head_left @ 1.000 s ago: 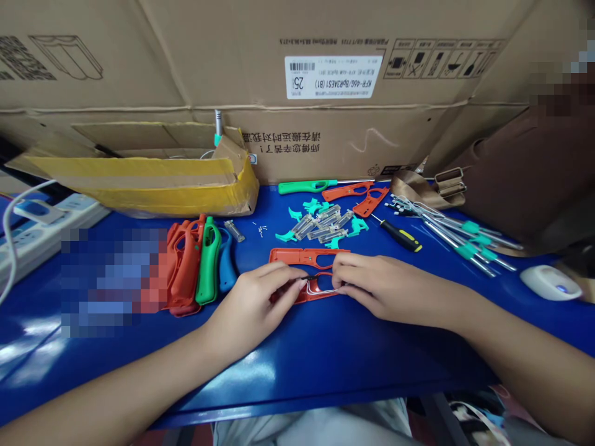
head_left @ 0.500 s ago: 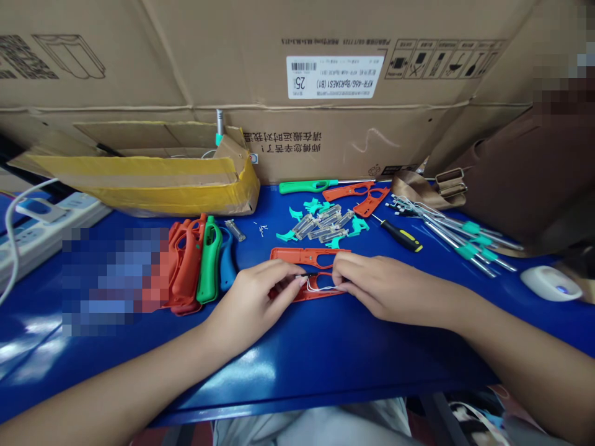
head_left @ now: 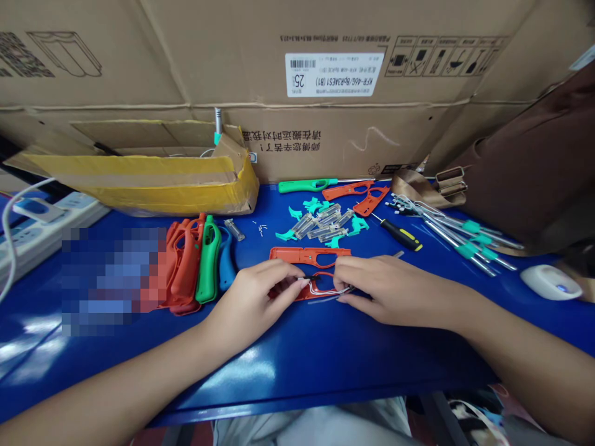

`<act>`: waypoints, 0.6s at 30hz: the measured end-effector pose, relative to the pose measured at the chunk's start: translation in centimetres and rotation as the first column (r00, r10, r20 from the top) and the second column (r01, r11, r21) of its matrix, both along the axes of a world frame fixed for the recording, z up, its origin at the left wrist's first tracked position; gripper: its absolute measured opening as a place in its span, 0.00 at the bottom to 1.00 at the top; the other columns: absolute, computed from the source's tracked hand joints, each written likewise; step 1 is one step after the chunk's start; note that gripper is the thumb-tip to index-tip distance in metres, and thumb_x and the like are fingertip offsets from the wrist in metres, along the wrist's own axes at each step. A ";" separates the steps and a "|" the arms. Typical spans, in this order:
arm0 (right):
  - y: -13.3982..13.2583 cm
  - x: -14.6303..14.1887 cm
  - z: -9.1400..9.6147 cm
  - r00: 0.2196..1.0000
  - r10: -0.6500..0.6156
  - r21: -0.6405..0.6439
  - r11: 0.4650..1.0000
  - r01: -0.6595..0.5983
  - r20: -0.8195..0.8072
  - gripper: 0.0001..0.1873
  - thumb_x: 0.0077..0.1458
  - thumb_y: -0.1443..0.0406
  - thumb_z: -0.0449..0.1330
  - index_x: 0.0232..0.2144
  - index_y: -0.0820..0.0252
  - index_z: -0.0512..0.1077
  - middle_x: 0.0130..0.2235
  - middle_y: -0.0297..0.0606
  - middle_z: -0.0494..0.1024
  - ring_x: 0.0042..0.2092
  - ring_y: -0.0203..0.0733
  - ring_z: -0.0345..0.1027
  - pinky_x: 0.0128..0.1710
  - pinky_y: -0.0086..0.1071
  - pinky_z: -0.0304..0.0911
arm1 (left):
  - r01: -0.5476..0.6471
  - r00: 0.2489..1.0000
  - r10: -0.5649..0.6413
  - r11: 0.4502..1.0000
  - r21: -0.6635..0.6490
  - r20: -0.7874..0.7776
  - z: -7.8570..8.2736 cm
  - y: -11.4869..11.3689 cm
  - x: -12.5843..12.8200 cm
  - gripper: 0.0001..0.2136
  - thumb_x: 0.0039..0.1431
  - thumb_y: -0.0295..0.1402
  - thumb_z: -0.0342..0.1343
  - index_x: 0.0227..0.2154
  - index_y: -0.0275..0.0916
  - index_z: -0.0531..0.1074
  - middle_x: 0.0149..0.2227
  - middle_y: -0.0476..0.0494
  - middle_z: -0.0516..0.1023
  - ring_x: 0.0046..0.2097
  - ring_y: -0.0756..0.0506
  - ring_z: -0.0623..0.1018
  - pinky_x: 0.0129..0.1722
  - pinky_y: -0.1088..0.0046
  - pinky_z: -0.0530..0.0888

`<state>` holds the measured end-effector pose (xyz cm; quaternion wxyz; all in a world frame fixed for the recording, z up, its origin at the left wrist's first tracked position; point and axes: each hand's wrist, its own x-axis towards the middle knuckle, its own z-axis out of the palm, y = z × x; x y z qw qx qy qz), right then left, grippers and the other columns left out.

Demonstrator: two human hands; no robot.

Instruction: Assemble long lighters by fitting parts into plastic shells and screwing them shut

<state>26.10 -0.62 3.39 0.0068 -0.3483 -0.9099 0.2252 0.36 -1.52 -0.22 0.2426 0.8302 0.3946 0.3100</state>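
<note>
My left hand (head_left: 267, 290) is closed in a pinch at the left end of a thin white wire (head_left: 325, 291), beside a small black part (head_left: 313, 279). My right hand (head_left: 367, 286) pinches the wire's other end; a dark piece shows partly at its fingertips. Both hands are over an orange lighter shell half (head_left: 329, 280), which they partly cover. Just behind it, a second orange shell half (head_left: 290, 254) lies flat with its inside up. A thin grey rod end (head_left: 398, 254) shows beyond my right hand.
Clear tanks (head_left: 329, 233) and teal triggers lie behind the shells. A screwdriver (head_left: 403, 237), metal tubes with wires (head_left: 458, 238) and a white mouse (head_left: 551, 283) are on the right. Coloured lighter handles (head_left: 188, 260), a taped carton (head_left: 176, 179) and a power strip (head_left: 46, 229) are left.
My right hand has shifted slightly right, and the wire between my hands looks straighter. A grey rod end now shows beyond my right hand. My left hand has stayed almost in place.
</note>
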 end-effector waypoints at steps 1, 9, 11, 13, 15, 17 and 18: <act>0.0 0.0 0.0 1.000 0.000 0.004 1.000 0.000 -0.002 0.03 0.67 0.65 0.55 0.38 0.57 0.67 0.40 0.34 0.74 0.38 0.39 0.67 0.36 0.33 0.58 | 0.005 1.000 -0.005 1.000 0.004 0.000 0.0 0.0 0.0 0.03 0.66 0.28 0.59 0.37 0.38 0.77 0.35 0.49 0.82 0.35 0.51 0.80 0.37 0.77 0.75; 0.1 0.0 0.4 1.000 0.012 0.059 0.998 -0.012 0.016 0.02 0.66 0.66 0.55 0.39 0.56 0.67 0.39 0.31 0.73 0.35 0.37 0.66 0.36 0.34 0.57 | 0.019 1.000 -0.018 1.000 0.019 -0.023 0.0 0.1 0.0 0.03 0.66 0.28 0.59 0.37 0.37 0.77 0.34 0.49 0.81 0.35 0.50 0.79 0.36 0.76 0.74; 0.1 0.0 0.2 0.999 0.029 0.072 0.997 -0.031 0.040 0.01 0.65 0.65 0.57 0.40 0.56 0.68 0.41 0.32 0.74 0.37 0.38 0.67 0.36 0.34 0.58 | 0.021 1.000 -0.021 1.000 0.022 -0.020 0.0 0.1 0.0 0.03 0.66 0.27 0.58 0.37 0.37 0.77 0.35 0.48 0.81 0.35 0.50 0.79 0.37 0.76 0.74; 0.0 0.0 0.1 0.997 0.041 0.084 0.995 -0.046 0.063 0.02 0.66 0.65 0.56 0.39 0.57 0.68 0.41 0.34 0.74 0.38 0.39 0.68 0.36 0.34 0.59 | 0.026 0.999 -0.025 0.999 0.027 -0.019 -0.1 0.1 0.0 0.03 0.66 0.27 0.58 0.37 0.36 0.77 0.35 0.48 0.81 0.36 0.51 0.79 0.38 0.77 0.74; 0.0 0.0 0.0 0.996 0.045 0.091 0.995 -0.052 0.079 0.03 0.67 0.65 0.55 0.39 0.57 0.68 0.41 0.35 0.73 0.38 0.40 0.68 0.36 0.34 0.59 | 0.031 0.999 -0.030 0.999 0.030 -0.027 -0.1 0.1 0.0 0.03 0.66 0.27 0.58 0.38 0.36 0.77 0.36 0.48 0.81 0.36 0.51 0.80 0.38 0.77 0.74; 0.0 -0.1 0.1 0.996 0.041 0.087 0.995 -0.049 0.085 0.05 0.68 0.66 0.53 0.39 0.57 0.68 0.41 0.35 0.73 0.38 0.40 0.68 0.36 0.34 0.59 | 0.033 0.999 -0.032 0.999 0.031 -0.040 -0.1 0.1 0.0 0.03 0.66 0.26 0.59 0.38 0.36 0.77 0.36 0.48 0.81 0.36 0.51 0.80 0.39 0.77 0.74; 0.0 -0.1 0.1 0.996 0.039 0.082 0.996 -0.046 0.086 0.05 0.68 0.66 0.53 0.39 0.57 0.68 0.41 0.34 0.73 0.38 0.40 0.68 0.37 0.34 0.59 | 0.036 0.998 -0.035 0.999 0.033 -0.044 -0.1 0.1 0.0 0.03 0.66 0.26 0.59 0.38 0.36 0.77 0.36 0.48 0.81 0.36 0.51 0.80 0.39 0.77 0.74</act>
